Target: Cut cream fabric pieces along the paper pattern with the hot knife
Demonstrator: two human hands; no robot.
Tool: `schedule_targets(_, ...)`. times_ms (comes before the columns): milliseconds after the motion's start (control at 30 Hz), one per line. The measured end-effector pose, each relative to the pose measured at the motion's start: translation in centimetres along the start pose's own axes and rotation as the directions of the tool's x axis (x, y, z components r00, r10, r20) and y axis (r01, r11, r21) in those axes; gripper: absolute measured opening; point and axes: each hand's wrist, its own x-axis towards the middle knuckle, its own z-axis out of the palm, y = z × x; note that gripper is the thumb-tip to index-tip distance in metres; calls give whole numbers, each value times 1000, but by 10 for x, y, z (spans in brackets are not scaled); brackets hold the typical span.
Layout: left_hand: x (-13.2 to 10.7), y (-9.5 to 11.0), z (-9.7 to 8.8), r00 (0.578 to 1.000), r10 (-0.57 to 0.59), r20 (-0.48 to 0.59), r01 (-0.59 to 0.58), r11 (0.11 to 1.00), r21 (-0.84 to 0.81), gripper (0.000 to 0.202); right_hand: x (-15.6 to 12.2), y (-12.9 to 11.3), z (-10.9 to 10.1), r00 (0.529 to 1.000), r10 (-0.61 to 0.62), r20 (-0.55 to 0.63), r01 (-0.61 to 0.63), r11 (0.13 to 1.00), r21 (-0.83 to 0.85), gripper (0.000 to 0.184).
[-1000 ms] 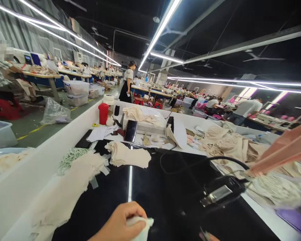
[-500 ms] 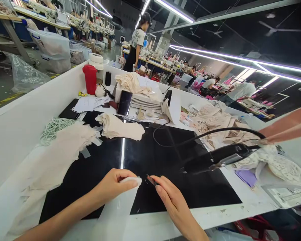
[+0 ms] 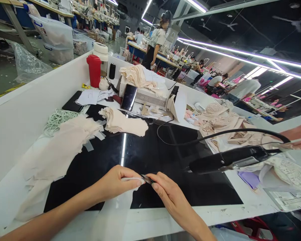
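My left hand [image 3: 117, 184] is closed in a pinch on the folded edge of a translucent white strip [image 3: 115, 211], which hangs down over the table's front edge. In my right hand [image 3: 170, 192] is a pair of small dark thread snips [image 3: 147, 179], mostly covered by my fingers. The snips' tip touches or nearly touches the strip at my left fingertips. Beneath both hands lies a glossy black mat [image 3: 155, 157]. A stack of cream fabric pieces [image 3: 126, 122] rests on it, and more cream pieces with translucent tabs [image 3: 62, 144] lie to the left.
On the right hangs a black corded handheld tool [image 3: 225, 160], close to my right hand. A phone [image 3: 129, 97] leans on a vented white box [image 3: 150, 100]. Behind stand a red cup [image 3: 94, 71] and green cord [image 3: 60, 121]. Beige fabric [image 3: 220, 120] is heaped right; a person [image 3: 155, 43] stands beyond.
My right hand has moved the snips left, up to the strip in my left hand. The camera view has shifted slightly, and the person in the background appears farther right.
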Motion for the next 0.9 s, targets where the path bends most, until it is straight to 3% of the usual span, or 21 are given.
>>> schedule_targets(467, -3, 6, -1, 999, -29, -22, 31, 994, 102, 28, 5, -9, -3, 996, -53, 70, 58, 996, -68, 43)
schedule_targets(900, -4, 3, -1, 999, 22, -31, -15, 978, 210, 28, 8, -11, -2, 996, -48, 70, 55, 993, -101, 44)
